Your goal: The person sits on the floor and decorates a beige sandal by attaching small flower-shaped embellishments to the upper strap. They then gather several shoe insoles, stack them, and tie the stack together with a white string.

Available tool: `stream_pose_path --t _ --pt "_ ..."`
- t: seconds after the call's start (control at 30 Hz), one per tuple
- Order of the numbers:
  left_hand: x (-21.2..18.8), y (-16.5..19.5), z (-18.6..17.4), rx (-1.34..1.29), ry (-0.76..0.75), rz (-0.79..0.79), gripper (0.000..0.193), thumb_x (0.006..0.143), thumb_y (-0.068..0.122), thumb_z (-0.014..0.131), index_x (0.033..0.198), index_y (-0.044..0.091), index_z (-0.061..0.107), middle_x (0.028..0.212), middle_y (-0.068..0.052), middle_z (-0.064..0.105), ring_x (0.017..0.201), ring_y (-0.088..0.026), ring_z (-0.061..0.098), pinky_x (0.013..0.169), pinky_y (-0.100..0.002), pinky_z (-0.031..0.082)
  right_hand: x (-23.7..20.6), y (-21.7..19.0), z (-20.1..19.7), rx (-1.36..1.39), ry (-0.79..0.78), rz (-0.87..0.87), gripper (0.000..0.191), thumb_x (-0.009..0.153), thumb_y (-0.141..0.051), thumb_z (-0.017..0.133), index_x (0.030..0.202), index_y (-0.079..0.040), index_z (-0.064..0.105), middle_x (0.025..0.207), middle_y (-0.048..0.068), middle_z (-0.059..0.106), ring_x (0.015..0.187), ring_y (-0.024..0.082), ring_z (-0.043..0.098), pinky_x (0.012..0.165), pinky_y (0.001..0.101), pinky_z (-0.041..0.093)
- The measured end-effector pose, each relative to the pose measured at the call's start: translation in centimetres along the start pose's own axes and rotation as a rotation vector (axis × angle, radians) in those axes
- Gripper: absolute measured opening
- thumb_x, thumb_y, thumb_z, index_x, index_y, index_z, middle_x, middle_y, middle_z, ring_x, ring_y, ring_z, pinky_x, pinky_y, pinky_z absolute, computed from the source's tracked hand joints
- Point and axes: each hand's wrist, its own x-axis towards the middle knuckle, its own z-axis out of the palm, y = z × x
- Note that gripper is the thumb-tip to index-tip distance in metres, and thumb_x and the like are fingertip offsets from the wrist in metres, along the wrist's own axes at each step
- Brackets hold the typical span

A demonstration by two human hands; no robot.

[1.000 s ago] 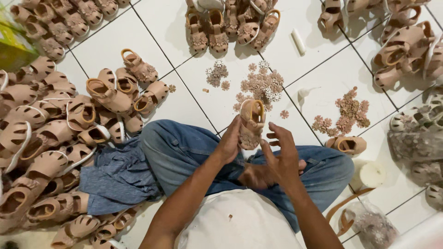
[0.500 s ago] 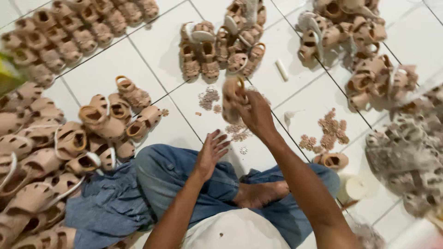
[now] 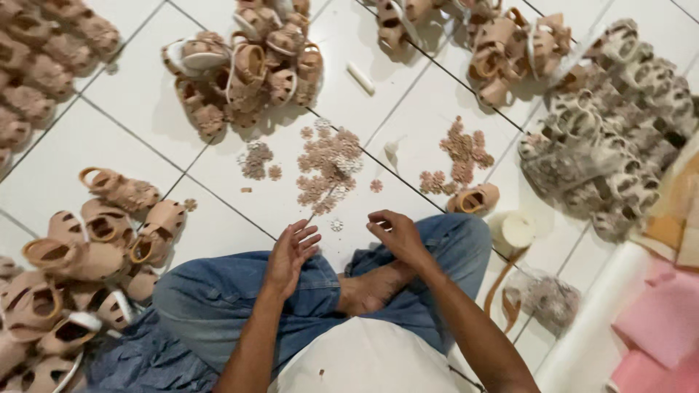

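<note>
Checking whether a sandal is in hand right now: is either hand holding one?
No: the left hand and right hand are both empty, above the person's jeans.

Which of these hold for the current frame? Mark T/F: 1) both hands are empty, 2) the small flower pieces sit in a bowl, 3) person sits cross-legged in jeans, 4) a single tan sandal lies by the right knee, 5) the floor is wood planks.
1) True: left hand and right hand hold nothing visible, fingers loosely open.
2) False: the flower pieces lie loose on the white tile floor.
3) True: jeans, legs crossed, bare foot showing.
4) True: single sandal beside the right knee.
5) False: it is white tile with dark grout lines.
</note>
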Motion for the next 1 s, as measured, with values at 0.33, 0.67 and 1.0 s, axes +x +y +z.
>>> stream_pose_path --t 0.33,0.67,1.0 --pt "1.2 -4.9 8.4 0.261 -0.107 -0.156 0.056 0.103 0.042 0.047 0.142 0.003 0.051 0.137 -0.017 0.063 0.124 -0.028 0.063 0.104 -0.042 0.050 -13.9 7.5 -8.7 0.323 0.623 -0.007 0.016 0.100 -0.010 0.067 0.113 -0.003 0.073 0.098 0.003 0.074 0.088 0.008 0.070 0.076 0.0217 0.056" --pt "-5.5 -7.4 14.3 0.478 -0.184 -0.094 0.052 0.101 0.040 0.052 0.139 0.004 0.054 0.134 -0.014 0.065 0.123 -0.026 0.064 0.104 -0.040 0.052 -26.4 15.2 -17.8 0.496 0.875 0.191 0.025 0.105 -0.013 0.058 0.123 0.001 0.068 0.113 0.010 0.073 0.093 0.016 0.071 0.074 0.0287 0.058" --pt "-6.5 -8.2 17.7 0.581 -0.151 0.118 0.046 0.100 0.035 0.057 0.135 0.005 0.059 0.128 -0.011 0.067 0.115 -0.022 0.067 0.096 -0.037 0.054 -24.5 28.4 -15.2 0.079 0.657 0.281 0.034 0.108 -0.024 0.052 0.124 0.001 0.069 0.107 0.013 0.075 0.096 0.024 0.073 0.081 0.0338 0.059"
